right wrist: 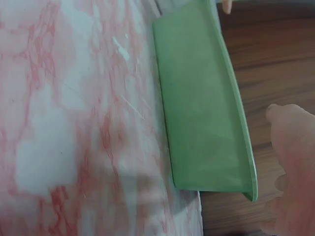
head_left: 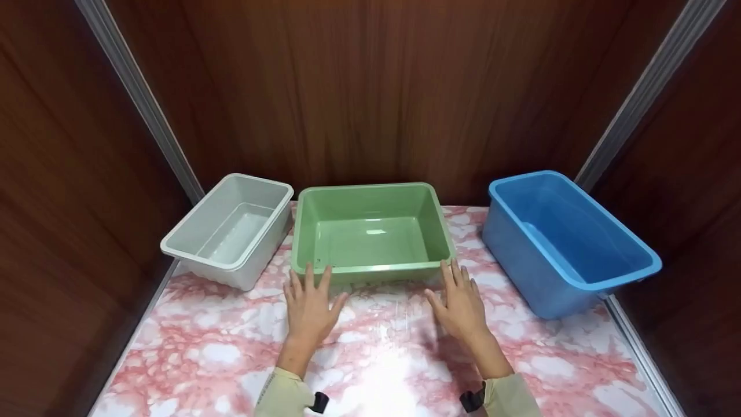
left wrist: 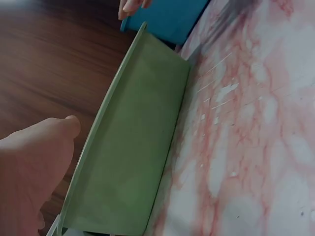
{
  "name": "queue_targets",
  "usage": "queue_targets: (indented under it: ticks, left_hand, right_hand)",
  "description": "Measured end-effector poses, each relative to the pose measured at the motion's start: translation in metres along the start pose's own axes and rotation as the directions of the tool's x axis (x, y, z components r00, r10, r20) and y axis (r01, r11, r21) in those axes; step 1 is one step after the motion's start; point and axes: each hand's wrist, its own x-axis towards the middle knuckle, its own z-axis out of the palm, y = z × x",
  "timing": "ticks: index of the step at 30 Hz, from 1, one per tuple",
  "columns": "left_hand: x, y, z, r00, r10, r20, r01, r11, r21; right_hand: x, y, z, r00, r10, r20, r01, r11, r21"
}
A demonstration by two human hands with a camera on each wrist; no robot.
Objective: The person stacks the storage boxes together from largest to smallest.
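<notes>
A green rectangular basin (head_left: 370,269) stands in the middle of the table against the back panel, and nothing lies inside it. My left hand (head_left: 310,310) is spread at its front left corner, fingertips at the rim. At the front right corner my right hand (head_left: 461,307) is likewise spread, its fingertips at the rim. Whether either hand touches the basin I cannot tell. In the left wrist view the left hand (left wrist: 39,152) shows beside the basin's front wall (left wrist: 128,132); the right wrist view shows the right hand (right wrist: 295,162) near the same wall (right wrist: 202,108).
To the left stands a grey-white bin (head_left: 255,266), angled inward. A deeper blue bin (head_left: 515,272) stands at the right. The table (head_left: 214,353) has a pink and white marbled surface. Dark wooden panels (head_left: 370,87) with metal edge strips (head_left: 139,92) enclose the back and sides.
</notes>
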Motion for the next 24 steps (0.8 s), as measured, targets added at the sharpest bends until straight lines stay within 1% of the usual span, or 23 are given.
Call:
queue_targets:
  ticks: [4, 8, 11, 13, 17, 19, 21, 23, 24]
  left_hand:
    - [0.002, -0.01, -0.006, 0.999, -0.035, 0.006, 0.035, 0.999, -0.031]
    - [0.003, -0.017, -0.013, 0.997, -0.051, 0.05, 0.054, 0.997, -0.06]
    - [0.006, -0.023, -0.019, 0.993, -0.075, 0.09, 0.083, 0.992, -0.095]
    - [0.01, -0.028, -0.024, 0.993, -0.083, 0.089, 0.093, 0.988, -0.123]
    - [0.021, -0.039, -0.03, 0.995, -0.076, 0.067, 0.088, 0.977, -0.192]
    - [0.024, -0.045, -0.031, 0.995, -0.081, 0.064, 0.094, 0.967, -0.237]
    - [0.027, -0.05, -0.032, 0.992, -0.097, 0.081, 0.116, 0.95, -0.291]
    - [0.032, -0.055, -0.033, 0.99, -0.113, 0.09, 0.138, 0.924, -0.358]
    - [0.035, -0.058, -0.034, 0.988, -0.125, 0.094, 0.152, 0.907, -0.393]
  right_hand:
    - [0.003, 0.002, -0.003, 1.0, 0.019, 0.016, -0.02, 0.995, 0.095]
    - [0.004, 0.0, -0.008, 0.999, 0.034, 0.022, -0.038, 0.977, 0.208]
    - [0.008, 0.0, -0.012, 0.997, 0.051, 0.051, -0.062, 0.965, 0.254]
    - [0.013, 0.0, -0.014, 0.996, 0.058, 0.072, -0.076, 0.957, 0.279]
    - [0.022, 0.002, -0.015, 0.994, 0.067, 0.087, -0.092, 0.937, 0.336]
    - [0.023, 0.005, -0.014, 0.994, 0.069, 0.086, -0.096, 0.927, 0.362]
    - [0.024, 0.009, -0.013, 0.995, 0.07, 0.074, -0.093, 0.918, 0.386]
    - [0.027, 0.013, -0.01, 0.997, 0.071, 0.036, -0.08, 0.9, 0.428]
    - [0.028, 0.015, -0.009, 0.996, 0.082, 0.024, -0.084, 0.884, 0.46]
